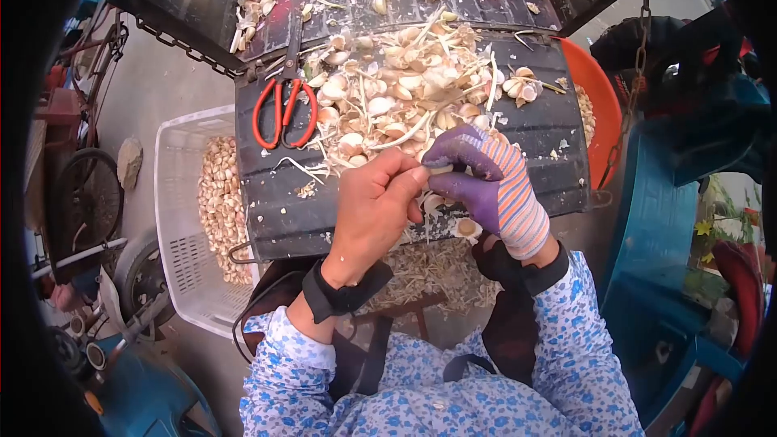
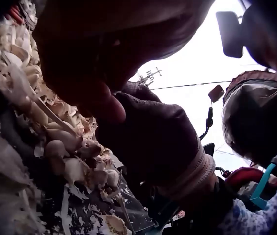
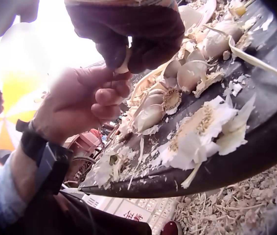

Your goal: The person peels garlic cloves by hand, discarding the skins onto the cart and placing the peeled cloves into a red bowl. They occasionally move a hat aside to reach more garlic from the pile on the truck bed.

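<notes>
In the head view my bare left hand (image 1: 371,206) and my right hand (image 1: 495,186), in a purple glove with a striped cuff, meet over the near part of a dark ridged board. A pale garlic clove (image 3: 124,62) shows between the gloved thumb and finger in the right wrist view. The left thumb and forefinger pinch its lower end, with the other left fingers curled below. Just beyond both hands lies a heap of garlic cloves and dry stalks (image 1: 396,93). The left wrist view shows the hands dark against the sky.
Red-handled scissors (image 1: 285,113) lie left of the heap. A white crate (image 1: 182,194) of cloves stands at the left, an orange basin (image 1: 595,85) with more at the right. Peelings (image 1: 433,275) cover the ground below the board (image 1: 534,170). A chain (image 1: 639,57) hangs at the right.
</notes>
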`<state>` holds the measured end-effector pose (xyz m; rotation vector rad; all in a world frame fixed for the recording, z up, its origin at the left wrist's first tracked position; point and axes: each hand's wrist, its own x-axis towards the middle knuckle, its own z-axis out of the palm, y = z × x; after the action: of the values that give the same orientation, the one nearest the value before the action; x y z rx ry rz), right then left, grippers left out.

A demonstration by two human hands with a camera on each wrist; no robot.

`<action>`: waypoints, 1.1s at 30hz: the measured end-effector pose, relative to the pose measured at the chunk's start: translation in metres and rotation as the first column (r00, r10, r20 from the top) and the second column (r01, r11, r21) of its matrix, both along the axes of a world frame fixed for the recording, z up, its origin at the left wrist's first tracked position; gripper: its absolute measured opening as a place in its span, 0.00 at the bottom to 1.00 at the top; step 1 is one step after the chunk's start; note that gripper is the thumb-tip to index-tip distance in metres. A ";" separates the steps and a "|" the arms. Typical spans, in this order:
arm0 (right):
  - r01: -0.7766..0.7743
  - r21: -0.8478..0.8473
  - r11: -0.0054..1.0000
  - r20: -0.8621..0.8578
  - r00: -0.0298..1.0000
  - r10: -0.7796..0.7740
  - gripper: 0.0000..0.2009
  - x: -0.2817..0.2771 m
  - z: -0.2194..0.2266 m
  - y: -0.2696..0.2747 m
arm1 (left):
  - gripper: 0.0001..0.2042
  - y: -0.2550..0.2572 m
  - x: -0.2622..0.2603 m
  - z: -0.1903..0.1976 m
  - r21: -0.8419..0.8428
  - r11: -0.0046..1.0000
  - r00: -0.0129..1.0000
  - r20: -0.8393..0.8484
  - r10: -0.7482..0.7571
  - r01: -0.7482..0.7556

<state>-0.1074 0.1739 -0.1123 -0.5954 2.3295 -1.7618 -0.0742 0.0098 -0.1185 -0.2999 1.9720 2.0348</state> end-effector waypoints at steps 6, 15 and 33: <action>0.092 -0.119 0.989 0.168 0.983 -0.071 0.07 0.001 0.012 0.008 | 0.08 0.002 -0.005 0.017 0.188 0.981 0.996 0.072 -0.051 0.036; 0.046 -0.030 0.998 -0.164 0.985 -0.051 0.09 -0.004 0.001 0.021 | 0.10 0.004 -0.009 0.006 0.548 0.835 0.959 0.205 -0.197 0.054; 0.048 -0.150 0.988 0.247 0.969 -0.009 0.06 0.012 0.020 0.028 | 0.04 0.045 0.043 0.002 0.153 0.911 0.911 0.098 -0.400 0.383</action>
<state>-0.0951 0.2016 -0.0921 -0.3419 2.0601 -1.9197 -0.0309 0.0546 -0.1160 0.0010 1.6532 1.8222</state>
